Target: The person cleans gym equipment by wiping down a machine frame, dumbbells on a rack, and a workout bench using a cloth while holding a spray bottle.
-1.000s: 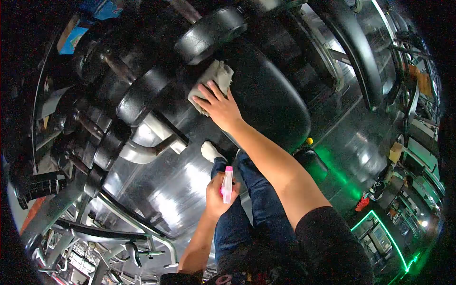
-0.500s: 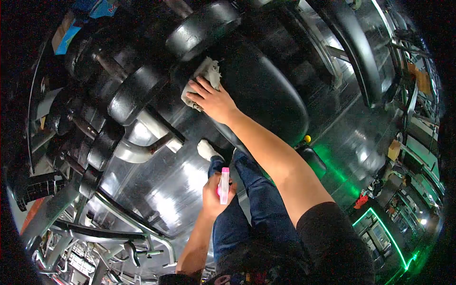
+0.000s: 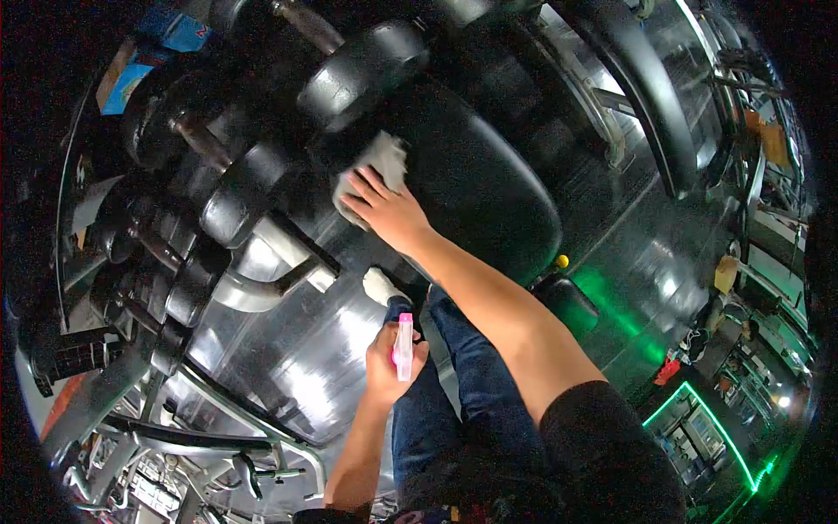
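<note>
My right hand [image 3: 390,212] lies over a crumpled grey cloth [image 3: 387,153], pressing it against the black padded bench [image 3: 489,188] near its left edge. Its fingers reach across the cloth, which looks slightly smeared by motion. Lower down, in front of my legs, my left hand [image 3: 387,368] is closed around a spray bottle with a pink and clear head [image 3: 404,345]. Most of the bottle's body is hidden below the head and behind the fingers.
Large black dumbbells [image 3: 362,74] sit on a rack to the left, close to the bench. A metal frame with a curved black pad [image 3: 642,96] stands at upper right. Shiny dark floor [image 3: 305,375] lies around my feet. A green light strip [image 3: 711,424] glows at lower right.
The cloth and my right hand have shifted slightly down in view, as has much of the scene. My left hand with the spray bottle sits a little further left and lower.
</note>
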### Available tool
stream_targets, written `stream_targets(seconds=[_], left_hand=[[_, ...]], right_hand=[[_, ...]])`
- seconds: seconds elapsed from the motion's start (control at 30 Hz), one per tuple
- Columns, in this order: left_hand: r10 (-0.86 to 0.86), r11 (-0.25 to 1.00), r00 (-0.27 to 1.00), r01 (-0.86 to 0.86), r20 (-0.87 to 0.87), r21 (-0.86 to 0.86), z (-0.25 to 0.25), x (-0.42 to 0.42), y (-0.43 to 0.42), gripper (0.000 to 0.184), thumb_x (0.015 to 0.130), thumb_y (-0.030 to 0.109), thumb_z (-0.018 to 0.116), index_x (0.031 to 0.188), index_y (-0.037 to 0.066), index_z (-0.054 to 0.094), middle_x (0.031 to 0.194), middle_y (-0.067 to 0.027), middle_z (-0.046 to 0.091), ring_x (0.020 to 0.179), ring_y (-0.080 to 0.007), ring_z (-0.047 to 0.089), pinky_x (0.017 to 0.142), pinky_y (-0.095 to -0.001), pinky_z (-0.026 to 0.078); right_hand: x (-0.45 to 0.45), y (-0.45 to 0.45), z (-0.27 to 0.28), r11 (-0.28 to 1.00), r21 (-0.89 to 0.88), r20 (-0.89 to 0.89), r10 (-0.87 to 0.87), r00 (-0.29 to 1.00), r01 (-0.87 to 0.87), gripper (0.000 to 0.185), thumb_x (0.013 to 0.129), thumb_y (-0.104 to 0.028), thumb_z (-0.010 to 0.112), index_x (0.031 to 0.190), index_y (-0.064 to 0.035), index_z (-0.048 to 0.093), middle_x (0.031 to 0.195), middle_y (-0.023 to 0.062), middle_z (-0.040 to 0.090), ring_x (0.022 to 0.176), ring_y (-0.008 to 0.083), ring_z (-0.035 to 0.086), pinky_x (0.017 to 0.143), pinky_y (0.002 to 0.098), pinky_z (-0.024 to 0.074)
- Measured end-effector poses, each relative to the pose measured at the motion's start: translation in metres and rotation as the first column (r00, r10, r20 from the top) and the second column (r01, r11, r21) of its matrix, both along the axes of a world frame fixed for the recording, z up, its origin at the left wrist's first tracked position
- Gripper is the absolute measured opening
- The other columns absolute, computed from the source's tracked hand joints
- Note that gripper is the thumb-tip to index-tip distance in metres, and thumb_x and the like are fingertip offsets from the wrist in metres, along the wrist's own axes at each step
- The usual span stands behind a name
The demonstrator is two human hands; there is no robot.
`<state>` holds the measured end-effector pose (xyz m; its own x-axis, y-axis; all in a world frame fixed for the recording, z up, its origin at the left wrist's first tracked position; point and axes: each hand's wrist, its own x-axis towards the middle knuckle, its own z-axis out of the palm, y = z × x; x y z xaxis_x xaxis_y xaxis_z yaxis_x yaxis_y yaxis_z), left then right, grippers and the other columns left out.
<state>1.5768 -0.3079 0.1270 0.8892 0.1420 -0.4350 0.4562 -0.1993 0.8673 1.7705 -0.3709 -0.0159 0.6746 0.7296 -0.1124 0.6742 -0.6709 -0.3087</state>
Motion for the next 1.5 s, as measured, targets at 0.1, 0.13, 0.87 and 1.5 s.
stream_targets(seconds=[0.1, 0.13, 0.87, 1.5], left_hand=[[0.064, 0.995, 0.994, -0.07, -0.084, -0.066, 0.001, -0.004, -0.005, 0.021, 0.078, 0.014, 0.072, 0.09, 0.002, 0.059, 0.081, -0.0072, 0.064, 0.066, -0.017, 0.06, 0.062, -0.0305, 0.05], [0.054, 0.996, 0.995, -0.06, -0.086, -0.066, 0.0, -0.007, -0.004, 0.021, 0.078, 0.014, 0.072, 0.09, 0.002, 0.059, 0.081, -0.0072, 0.064, 0.066, -0.017, 0.06, 0.062, -0.0305, 0.05], [-0.043, 0.999, 0.999, 0.043, -0.009, -0.033, 0.001, 0.008, -0.005, 0.021, 0.076, 0.008, 0.074, 0.09, 0.003, 0.06, 0.078, -0.0087, 0.064, 0.067, -0.0184, 0.064, 0.063, -0.0303, 0.052], [-0.031, 0.999, 0.999, 0.032, 0.023, -0.039, 0.0, 0.014, -0.009, 0.021, 0.077, 0.009, 0.073, 0.092, 0.003, 0.06, 0.079, -0.0057, 0.063, 0.065, -0.0141, 0.059, 0.061, -0.028, 0.049]], right_hand=[[0.025, 0.037, -0.001, 0.998, 0.012, -0.026, -0.061, 0.998, 0.061, 0.052, 0.088, -0.019, 0.054, 0.14, -0.0246, 0.046, 0.156, 0.0014, 0.028, 0.145, 0.0247, 0.025, 0.108, 0.0479, 0.0362], [0.028, 0.039, -0.001, 0.995, 0.036, -0.01, -0.095, 0.995, 0.096, 0.051, 0.088, -0.019, 0.053, 0.139, -0.0233, 0.047, 0.156, 0.0013, 0.029, 0.144, 0.0247, 0.026, 0.107, 0.0474, 0.0367], [-0.025, -0.034, 0.016, 0.988, 0.054, -0.021, -0.145, 0.989, 0.146, 0.053, 0.087, -0.018, 0.052, 0.139, -0.0229, 0.047, 0.154, 0.005, 0.033, 0.144, 0.027, 0.026, 0.097, 0.0455, 0.0448], [-0.136, -0.192, 0.039, 0.938, -0.218, -0.303, -0.328, 0.895, 0.27, 0.081, 0.071, -0.004, 0.065, 0.145, -0.0262, 0.04, 0.158, 0.0053, 0.025, 0.146, 0.0313, 0.023, 0.091, 0.0488, 0.0489]])
